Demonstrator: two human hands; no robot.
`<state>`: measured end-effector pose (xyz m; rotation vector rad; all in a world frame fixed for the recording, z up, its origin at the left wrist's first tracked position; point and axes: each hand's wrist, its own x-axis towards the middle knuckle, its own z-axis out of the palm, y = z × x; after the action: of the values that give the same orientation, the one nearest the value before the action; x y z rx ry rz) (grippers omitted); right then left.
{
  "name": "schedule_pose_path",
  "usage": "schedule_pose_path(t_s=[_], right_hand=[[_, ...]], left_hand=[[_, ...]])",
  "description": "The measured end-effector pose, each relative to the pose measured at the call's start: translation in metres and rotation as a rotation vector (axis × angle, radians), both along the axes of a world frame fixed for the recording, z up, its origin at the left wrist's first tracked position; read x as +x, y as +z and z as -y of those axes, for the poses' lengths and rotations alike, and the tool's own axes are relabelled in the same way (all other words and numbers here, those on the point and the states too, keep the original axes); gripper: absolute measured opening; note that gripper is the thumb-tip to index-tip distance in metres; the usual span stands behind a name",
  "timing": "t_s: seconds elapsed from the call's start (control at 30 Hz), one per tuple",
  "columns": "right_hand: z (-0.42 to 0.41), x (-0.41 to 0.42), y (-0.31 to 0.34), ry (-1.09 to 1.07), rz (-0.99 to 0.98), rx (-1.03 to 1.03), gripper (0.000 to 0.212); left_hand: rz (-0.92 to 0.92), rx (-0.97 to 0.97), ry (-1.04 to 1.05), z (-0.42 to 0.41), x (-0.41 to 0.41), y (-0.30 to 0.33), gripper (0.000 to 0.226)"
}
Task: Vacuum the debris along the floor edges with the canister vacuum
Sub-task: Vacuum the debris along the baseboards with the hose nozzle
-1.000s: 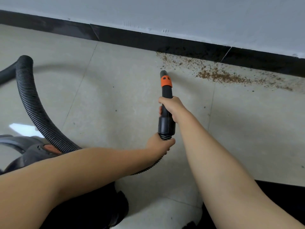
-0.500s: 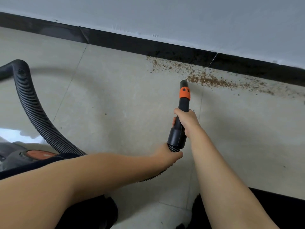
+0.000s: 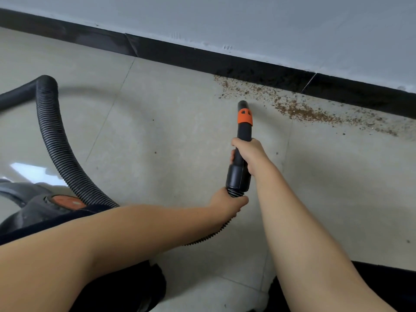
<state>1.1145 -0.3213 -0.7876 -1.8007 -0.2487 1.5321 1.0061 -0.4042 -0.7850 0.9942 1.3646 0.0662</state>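
Two hands: both on the vacuum wand assembly, above the tiled floor (image 3: 171, 122).
Right hand (image 3: 246, 154): fingers curled round the black nozzle (image 3: 243, 131), below its orange collar (image 3: 245, 115).
Left hand (image 3: 228, 202): fingers wrapped round the ribbed hose (image 3: 56, 140) just under the nozzle's cuff.
Nozzle tip: pointed toward the black baseboard (image 3: 202, 59), near the debris, not touching it.
Debris (image 3: 299, 110): brown crumbs, strewn along the floor edge, right of the tip.
Canister vacuum (image 3: 33, 208): lower left, partly hidden by the left forearm.
Hose: arched up from the left side, then down behind the left forearm.
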Motion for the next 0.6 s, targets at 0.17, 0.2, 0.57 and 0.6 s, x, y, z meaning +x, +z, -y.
schedule_pose_path(t_s=[0.17, 0.2, 0.57, 0.6], right_hand=[[-0.024, -0.024, 0.002, 0.100, -0.008, 0.013, 0.012], [-0.027, -0.027, 0.003, 0.107, -0.015, 0.013, 0.011], [-0.020, 0.002, 0.008, -0.009, -0.001, 0.005, 0.011], [-0.015, 0.007, 0.008, -0.031, -0.001, -0.001, 0.012]], left_hand=[[-0.010, 0.006, 0.093, -0.014, -0.017, 0.002, 0.008], [-0.016, 0.011, 0.096, -0.018, -0.021, 0.003, 0.008], [0.004, -0.018, -0.037, -0.026, -0.001, 0.004, 0.010], [0.007, -0.022, -0.055, -0.024, 0.002, 0.004, 0.011]])
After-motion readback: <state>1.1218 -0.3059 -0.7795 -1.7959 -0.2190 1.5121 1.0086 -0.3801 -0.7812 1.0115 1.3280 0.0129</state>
